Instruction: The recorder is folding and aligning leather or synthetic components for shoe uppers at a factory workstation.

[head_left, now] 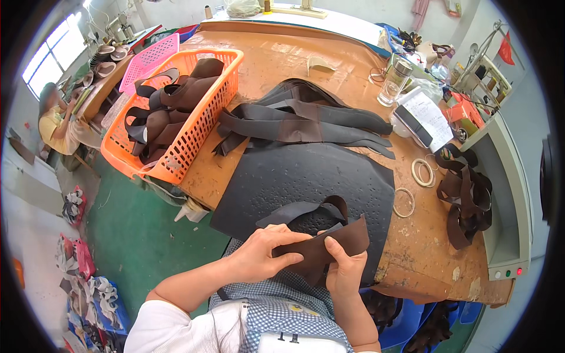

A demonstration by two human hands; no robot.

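Between my two hands is a dark brown strip (312, 252) of leather-like material, with a grey underside and a loop curling away behind it. My left hand (268, 250) pinches its upper left edge between thumb and fingers. Farther right, my right hand (344, 262) grips the same strip, thumb on the near face. Both hands are over the near edge of a black pitted mat (306, 176). Beyond the mat lies a pile of long grey and brown strips (306, 115).
An orange basket (206, 126) of brown strips stands at the table's left. To the right are a glass jar (393, 85), a phone on paper (416, 120), tape rolls (422, 172), bundled brown strips (465, 200) and a grey machine housing (506, 194). Another person (56, 123) sits far left.
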